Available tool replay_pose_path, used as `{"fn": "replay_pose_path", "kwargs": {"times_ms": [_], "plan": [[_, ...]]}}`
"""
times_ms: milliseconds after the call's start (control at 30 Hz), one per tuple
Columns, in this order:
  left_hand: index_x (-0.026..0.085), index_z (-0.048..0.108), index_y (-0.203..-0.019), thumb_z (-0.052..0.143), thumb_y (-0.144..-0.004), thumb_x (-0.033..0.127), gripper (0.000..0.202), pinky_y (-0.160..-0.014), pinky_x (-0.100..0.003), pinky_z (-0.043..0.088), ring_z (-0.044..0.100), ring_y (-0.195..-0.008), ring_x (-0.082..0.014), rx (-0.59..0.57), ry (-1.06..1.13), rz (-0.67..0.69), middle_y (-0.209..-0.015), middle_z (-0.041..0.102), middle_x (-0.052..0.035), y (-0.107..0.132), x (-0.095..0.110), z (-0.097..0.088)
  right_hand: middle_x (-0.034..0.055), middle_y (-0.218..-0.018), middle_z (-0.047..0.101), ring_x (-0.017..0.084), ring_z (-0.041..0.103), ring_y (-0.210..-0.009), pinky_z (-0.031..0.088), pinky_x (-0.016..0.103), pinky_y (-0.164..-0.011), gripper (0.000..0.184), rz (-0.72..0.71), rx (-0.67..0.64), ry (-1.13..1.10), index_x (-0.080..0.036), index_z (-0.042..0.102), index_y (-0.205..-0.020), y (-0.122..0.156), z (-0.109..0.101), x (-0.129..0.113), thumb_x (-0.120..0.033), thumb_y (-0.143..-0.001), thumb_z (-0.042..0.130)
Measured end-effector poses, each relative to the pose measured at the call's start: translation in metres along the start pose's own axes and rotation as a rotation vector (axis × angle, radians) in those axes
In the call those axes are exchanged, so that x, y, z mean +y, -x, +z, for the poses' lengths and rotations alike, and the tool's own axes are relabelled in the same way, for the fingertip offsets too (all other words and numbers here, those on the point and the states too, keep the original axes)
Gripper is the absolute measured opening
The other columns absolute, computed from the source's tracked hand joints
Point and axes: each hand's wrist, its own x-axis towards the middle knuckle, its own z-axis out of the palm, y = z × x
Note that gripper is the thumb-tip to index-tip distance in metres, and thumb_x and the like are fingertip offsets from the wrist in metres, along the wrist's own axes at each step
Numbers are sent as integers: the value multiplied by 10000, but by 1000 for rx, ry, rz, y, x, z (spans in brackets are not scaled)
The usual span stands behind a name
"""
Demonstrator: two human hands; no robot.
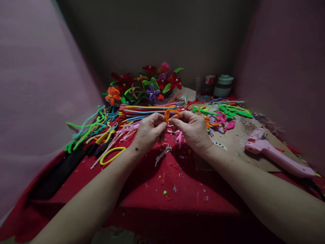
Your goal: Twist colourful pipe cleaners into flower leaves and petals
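Note:
Between my two hands is an orange pipe cleaner [167, 115] bent into loops, held above the middle of the table. My left hand [150, 131] pinches its lower left end between thumb and forefinger. On the other side, my right hand [194, 131] grips it with thumb and fingers closed; the exact grip point is partly hidden. Behind the hands lies a bundle of colourful straight pipe cleaners [142, 109]. Below them a small bunch of white stamens [163, 155] rests on the red cloth [152, 189].
Pliers [108, 137] and a yellow loop [112, 156] lie at left by green pipe cleaners [83, 130]. A pink glue gun [276, 154] rests on cardboard [236, 135] at right. Pipe-cleaner flowers [152, 92], a jar [223, 85] and a red-labelled container [209, 84] stand at the back.

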Motion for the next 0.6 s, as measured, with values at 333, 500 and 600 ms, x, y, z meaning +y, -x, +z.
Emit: {"fn": "replay_pose_path", "kwargs": {"times_ms": [333,500,600], "plan": [[160,503,-753,524,-701,141,60,-301,-158,377,492,-313,-73,62,-27,4,-501,549,61,2,0,2,23,-645,631,114,537,-572,412,240,-564,82,-424,27,576,-158,620,-708,9,1,1,-171,-752,553],[164,518,-786,542,-706,148,85,-309,-161,403,504,-326,-77,71,-42,18,-501,546,67,3,-2,4,31,-693,664,121,569,-609,427,241,-605,78,-350,-17,522,-160,631,-706,8,2,3,-149,-738,560],[164,521,-832,552,-720,168,116,-307,-158,400,504,-321,-73,24,-5,15,-526,557,63,3,-1,6,15,-659,644,116,551,-581,423,234,-566,63,-161,-27,364,-147,630,-721,5,1,3,-161,-725,569]]}}
